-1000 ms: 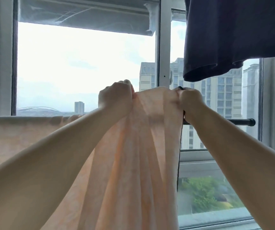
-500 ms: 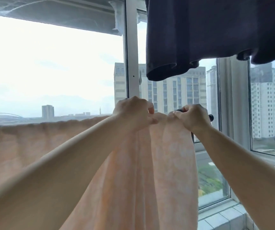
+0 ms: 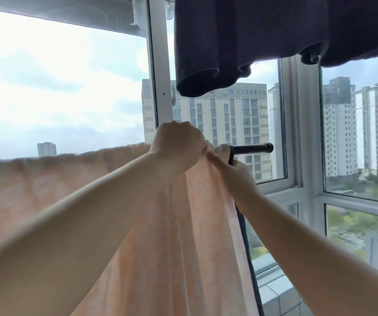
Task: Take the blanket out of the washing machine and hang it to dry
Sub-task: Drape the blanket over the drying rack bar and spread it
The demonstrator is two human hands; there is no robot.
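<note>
Peach-orange blanket (image 3: 176,236) w/ faint pale pattern & dark edging on its right side, draped over black rod (image 3: 253,148) by the window, spread flat to the left, bunched in vertical folds near rod's end.

The blanket (image 3: 96,201) hangs over the rod (image 3: 251,148), in front of the window (image 3: 160,65). Both hands meet at its top edge, left hand (image 3: 178,147) left of right hand (image 3: 235,174). A dark garment (image 3: 251,37) hangs above them, upper right.
</note>
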